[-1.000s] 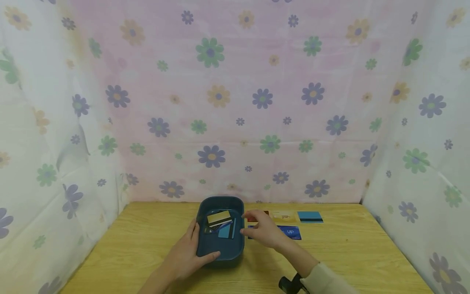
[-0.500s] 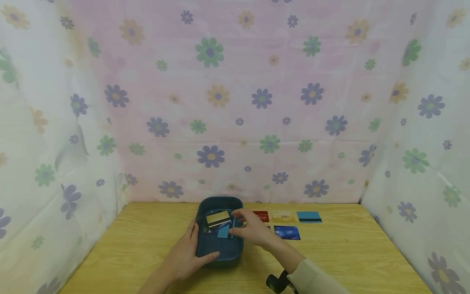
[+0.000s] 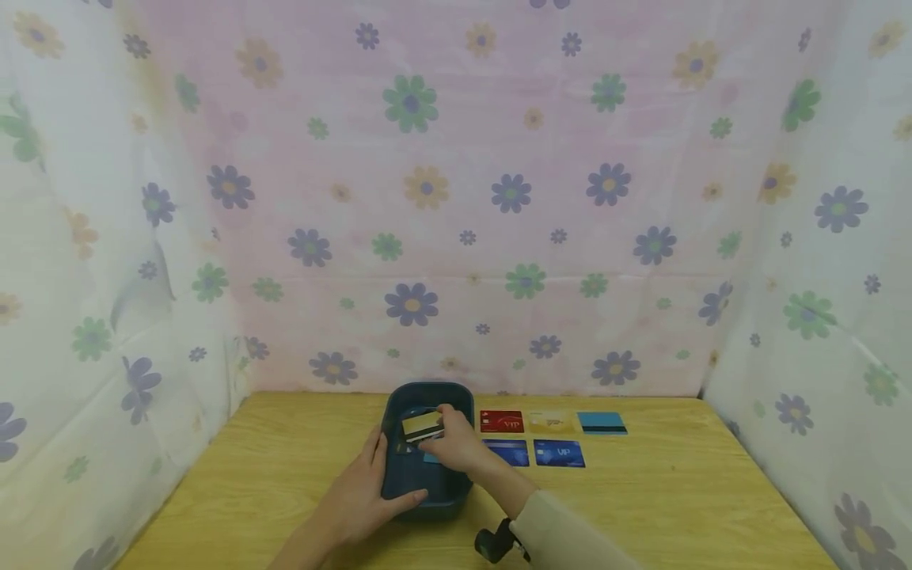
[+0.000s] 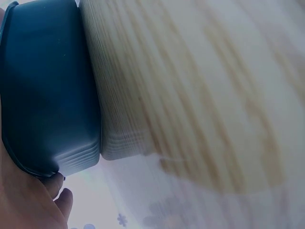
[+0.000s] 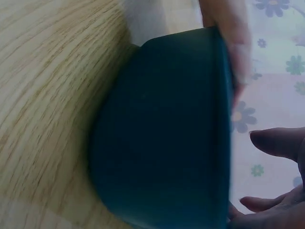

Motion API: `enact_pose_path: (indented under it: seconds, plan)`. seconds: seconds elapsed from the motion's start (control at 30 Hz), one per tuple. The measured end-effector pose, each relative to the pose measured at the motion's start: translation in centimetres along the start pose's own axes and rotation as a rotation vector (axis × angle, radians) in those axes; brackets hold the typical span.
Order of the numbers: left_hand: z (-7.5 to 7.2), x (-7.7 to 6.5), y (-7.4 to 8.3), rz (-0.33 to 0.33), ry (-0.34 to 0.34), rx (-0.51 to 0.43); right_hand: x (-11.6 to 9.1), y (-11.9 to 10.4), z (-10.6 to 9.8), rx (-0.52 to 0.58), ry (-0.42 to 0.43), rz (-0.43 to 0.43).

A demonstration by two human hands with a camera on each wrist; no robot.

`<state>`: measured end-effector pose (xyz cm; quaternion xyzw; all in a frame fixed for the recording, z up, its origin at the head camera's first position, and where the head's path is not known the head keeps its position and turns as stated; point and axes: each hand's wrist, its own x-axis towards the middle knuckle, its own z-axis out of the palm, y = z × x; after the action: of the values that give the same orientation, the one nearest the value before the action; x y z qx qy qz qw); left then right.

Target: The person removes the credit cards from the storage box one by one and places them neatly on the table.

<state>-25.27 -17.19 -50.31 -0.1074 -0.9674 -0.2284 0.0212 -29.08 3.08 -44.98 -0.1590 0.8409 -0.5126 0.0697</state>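
A dark blue plastic storage bin (image 3: 402, 481) stands on the table. My left hand (image 3: 355, 489) grips its left side, the thumb over the near end and the fingers along the outer wall. Several plastic cards lie inside, a gold card (image 3: 419, 425) with a black stripe on top and a light blue card (image 3: 431, 458) partly hidden. My right hand (image 3: 459, 445) reaches in over the right rim, fingertips right at the gold card's right end. In the right wrist view the bin's wall (image 5: 157, 133) hides the cards, and the fingers of my right hand (image 5: 279, 176) stand apart.
Right of the bin, cards lie in two rows: a red VIP card (image 3: 501, 421), a pale gold card (image 3: 550, 421) and a light blue card (image 3: 602, 423) behind, two dark blue cards (image 3: 559, 454) in front. Flowered curtains (image 3: 509, 317) enclose the wooden table (image 3: 677, 491).
My right hand has moved left from the bin's right rim into the bin, to the gold card, uncovering the red and dark blue cards. My left hand keeps its hold on the bin.
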Motion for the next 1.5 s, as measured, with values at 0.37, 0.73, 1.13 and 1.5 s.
enact_pose_path:
  seconds: [0.37,0.73,1.13,1.5]
  plan:
    - [-0.2,0.0,0.0,-0.003,-0.004,-0.004,3.0,1.3,2.5,-0.182,0.140,0.053]
    - [-0.2,0.0,0.2,-0.003,-0.004,0.003,4.9,2.8,3.7,-0.252,0.245,0.082]
    - [0.1,-0.1,0.1,-0.018,-0.017,-0.009,5.8,3.5,3.8,-0.304,0.221,0.116]
    - [0.2,0.0,-0.1,-0.022,-0.002,-0.022,6.2,4.0,4.1,-0.320,0.246,0.117]
